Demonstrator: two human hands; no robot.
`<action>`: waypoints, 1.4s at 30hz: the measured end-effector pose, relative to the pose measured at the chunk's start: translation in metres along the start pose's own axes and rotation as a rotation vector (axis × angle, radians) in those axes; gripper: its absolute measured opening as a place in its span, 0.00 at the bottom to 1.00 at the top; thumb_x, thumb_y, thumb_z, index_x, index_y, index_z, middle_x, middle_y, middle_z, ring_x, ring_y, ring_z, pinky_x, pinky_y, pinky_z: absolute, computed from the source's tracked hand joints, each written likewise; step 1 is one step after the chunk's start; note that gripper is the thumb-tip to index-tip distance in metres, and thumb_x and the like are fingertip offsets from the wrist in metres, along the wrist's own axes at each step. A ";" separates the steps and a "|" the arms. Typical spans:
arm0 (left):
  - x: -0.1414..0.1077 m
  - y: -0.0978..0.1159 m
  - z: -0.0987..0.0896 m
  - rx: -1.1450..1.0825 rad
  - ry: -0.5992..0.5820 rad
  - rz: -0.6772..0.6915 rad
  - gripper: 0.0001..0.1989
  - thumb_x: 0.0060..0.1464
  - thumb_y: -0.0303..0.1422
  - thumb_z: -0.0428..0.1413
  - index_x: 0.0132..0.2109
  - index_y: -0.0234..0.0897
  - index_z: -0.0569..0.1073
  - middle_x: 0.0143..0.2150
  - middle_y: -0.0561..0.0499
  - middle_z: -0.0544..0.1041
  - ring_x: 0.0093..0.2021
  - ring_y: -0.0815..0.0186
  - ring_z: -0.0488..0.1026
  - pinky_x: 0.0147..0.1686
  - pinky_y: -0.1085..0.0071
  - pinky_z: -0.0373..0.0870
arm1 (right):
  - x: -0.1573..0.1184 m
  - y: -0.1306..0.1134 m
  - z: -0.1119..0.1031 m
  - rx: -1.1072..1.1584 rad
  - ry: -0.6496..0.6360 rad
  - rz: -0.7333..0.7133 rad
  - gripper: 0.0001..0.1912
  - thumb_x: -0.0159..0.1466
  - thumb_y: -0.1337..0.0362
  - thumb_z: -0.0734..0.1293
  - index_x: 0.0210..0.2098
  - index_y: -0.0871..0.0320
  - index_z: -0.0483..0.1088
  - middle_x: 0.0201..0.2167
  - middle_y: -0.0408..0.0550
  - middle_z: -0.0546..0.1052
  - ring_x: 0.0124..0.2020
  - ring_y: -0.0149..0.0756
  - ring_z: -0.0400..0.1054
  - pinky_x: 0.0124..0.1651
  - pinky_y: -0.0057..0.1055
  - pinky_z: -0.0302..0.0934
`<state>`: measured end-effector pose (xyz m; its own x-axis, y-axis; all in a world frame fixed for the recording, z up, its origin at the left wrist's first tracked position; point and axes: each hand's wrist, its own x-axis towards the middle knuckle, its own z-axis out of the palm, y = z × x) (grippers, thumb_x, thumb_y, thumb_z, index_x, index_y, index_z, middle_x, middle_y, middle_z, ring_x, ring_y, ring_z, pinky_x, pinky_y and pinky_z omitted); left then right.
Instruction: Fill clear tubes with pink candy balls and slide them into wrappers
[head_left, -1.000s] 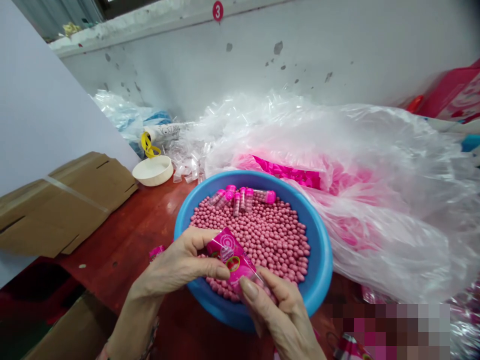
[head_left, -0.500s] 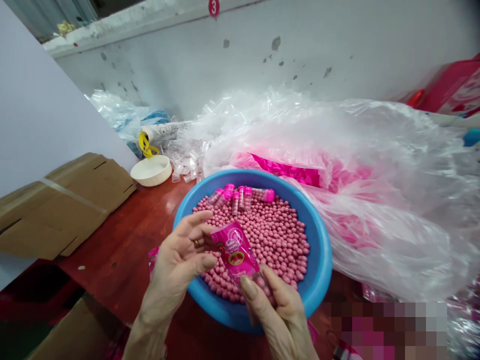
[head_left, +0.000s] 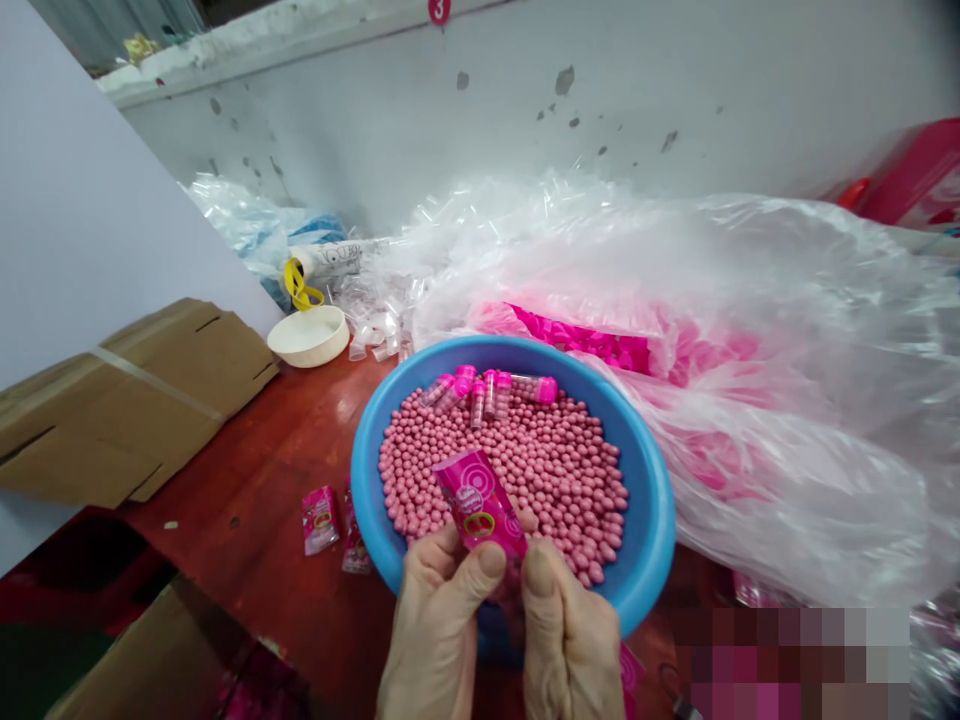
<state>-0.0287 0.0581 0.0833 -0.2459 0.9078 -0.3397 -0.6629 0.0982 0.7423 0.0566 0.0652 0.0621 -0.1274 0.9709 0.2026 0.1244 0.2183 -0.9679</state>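
A pink printed sachet (head_left: pixel 474 492) is pinched between my two hands over the near side of a blue basin (head_left: pixel 660 500). My left hand (head_left: pixel 442 610) grips its lower left edge, thumb on top. My right hand (head_left: pixel 566 620) holds the lower right edge; the sachet's bottom end is partly hidden by the fingers. Small round pink balls (head_left: pixel 555 470) fill the basin. On them, at the far side, lie several clear tubes with bright pink caps (head_left: pixel 491 395), some with pink balls inside.
Two more sachets (head_left: pixel 320 520) lie on the red table (head_left: pixel 247 500) left of the basin. A flattened cardboard box (head_left: pixel 127 400) and a white round lid (head_left: pixel 309 338) are farther left. Clear plastic bags (head_left: pixel 787 280) with pink pieces spread along the wall behind and to the right.
My left hand has moved right and down from beside the sachet and now grips it. Its fingers, open before, have closed. The sachets on the table have come into fuller view.
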 end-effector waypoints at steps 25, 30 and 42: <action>0.004 0.009 0.003 -0.146 0.031 -0.067 0.14 0.52 0.41 0.58 0.39 0.35 0.80 0.35 0.43 0.81 0.33 0.61 0.77 0.37 0.67 0.73 | 0.004 0.011 -0.004 -0.418 -0.053 -0.453 0.17 0.64 0.67 0.62 0.53 0.61 0.65 0.40 0.54 0.78 0.38 0.38 0.74 0.40 0.27 0.68; 0.000 0.003 0.005 -0.230 0.136 0.042 0.10 0.47 0.39 0.62 0.32 0.37 0.79 0.29 0.49 0.80 0.34 0.62 0.77 0.40 0.67 0.72 | 0.003 0.019 -0.001 -0.733 0.130 -0.620 0.19 0.66 0.64 0.60 0.54 0.67 0.66 0.30 0.54 0.74 0.29 0.38 0.68 0.33 0.32 0.65; 0.002 0.014 0.003 -0.170 0.090 -0.044 0.14 0.52 0.40 0.58 0.37 0.34 0.80 0.35 0.44 0.81 0.36 0.59 0.77 0.38 0.66 0.73 | 0.004 0.026 -0.008 -0.792 0.013 -0.725 0.29 0.65 0.68 0.61 0.65 0.63 0.52 0.32 0.53 0.77 0.31 0.39 0.71 0.35 0.34 0.66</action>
<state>-0.0363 0.0624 0.0944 -0.2716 0.8633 -0.4254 -0.7823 0.0595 0.6201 0.0671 0.0753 0.0388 -0.4176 0.5839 0.6962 0.6260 0.7402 -0.2453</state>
